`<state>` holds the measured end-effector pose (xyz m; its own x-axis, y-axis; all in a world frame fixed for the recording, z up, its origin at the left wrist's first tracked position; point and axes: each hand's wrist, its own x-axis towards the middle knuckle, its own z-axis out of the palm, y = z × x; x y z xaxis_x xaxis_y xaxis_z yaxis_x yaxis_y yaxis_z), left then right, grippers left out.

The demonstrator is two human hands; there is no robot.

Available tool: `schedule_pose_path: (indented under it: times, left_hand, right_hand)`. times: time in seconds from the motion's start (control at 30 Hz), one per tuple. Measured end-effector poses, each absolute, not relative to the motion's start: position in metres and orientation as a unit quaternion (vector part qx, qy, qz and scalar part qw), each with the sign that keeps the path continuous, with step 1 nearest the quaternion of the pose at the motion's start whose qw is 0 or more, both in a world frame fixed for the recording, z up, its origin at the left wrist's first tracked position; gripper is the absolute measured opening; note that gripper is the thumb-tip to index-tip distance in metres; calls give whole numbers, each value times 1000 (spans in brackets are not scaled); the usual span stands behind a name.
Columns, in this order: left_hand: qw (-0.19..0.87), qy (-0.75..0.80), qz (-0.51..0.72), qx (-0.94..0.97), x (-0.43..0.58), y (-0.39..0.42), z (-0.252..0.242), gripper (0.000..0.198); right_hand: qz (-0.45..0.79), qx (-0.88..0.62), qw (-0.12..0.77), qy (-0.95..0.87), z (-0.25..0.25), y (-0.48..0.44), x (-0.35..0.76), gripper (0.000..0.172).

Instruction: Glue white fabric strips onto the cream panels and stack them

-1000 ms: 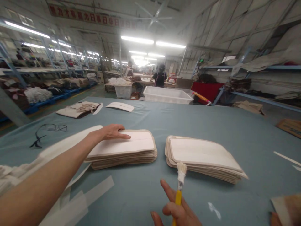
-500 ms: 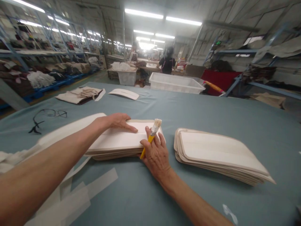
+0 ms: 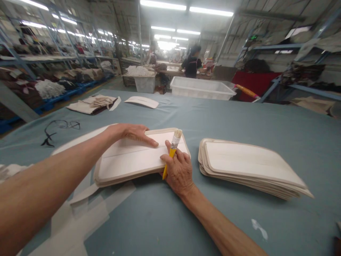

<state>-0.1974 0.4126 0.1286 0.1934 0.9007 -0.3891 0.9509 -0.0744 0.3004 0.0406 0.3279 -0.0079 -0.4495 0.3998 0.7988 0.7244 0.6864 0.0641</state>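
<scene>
A stack of white panels with beige edges (image 3: 128, 160) lies in front of me, a thin line running along the top one. My left hand (image 3: 137, 135) grips its far edge, thumb flat on top and the other fingers mostly hidden behind the edge. In my right hand (image 3: 179, 170) is a yellow-handled paintbrush (image 3: 172, 153), bristles up and whitened. That same hand also presses against the stack's near right corner. To the right sits a second stack of similar curved panels (image 3: 247, 160), apart from both hands.
Pale strips (image 3: 93, 217) lie at the near left on the blue-green cloth (image 3: 165, 217). Eyeglasses (image 3: 61, 124), folded fabric (image 3: 93, 104) and a single panel (image 3: 142, 102) are farther back. Beyond the table stand a white bin (image 3: 201, 89) and a person (image 3: 191, 64).
The stack under my hands has turned, its left end swinging nearer to me, and its layers look more even. Both hands stay on it, and the paintbrush remains in the right one.
</scene>
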Motion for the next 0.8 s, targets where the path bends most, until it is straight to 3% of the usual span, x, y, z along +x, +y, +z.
schedule_pose_path:
  times: [0.27,0.5,0.63,0.8]
  left_hand:
    - [266,621,-9,737,-196,396,143,92]
    - [59,649,32,758,-185,364,198,85]
    - [-8,644,22,765,-169,329,224,83]
    - [-79,640,26,764,-146,272,231,96]
  right_hand:
    - [-174,-337,420,-824,12,313,47,45]
    - [-133,-317,525,-779,81,231,105,27]
    - [-143,-344,562,-738,101,185,155,39]
    - [-188,-386,563,-706,98,137,200,46]
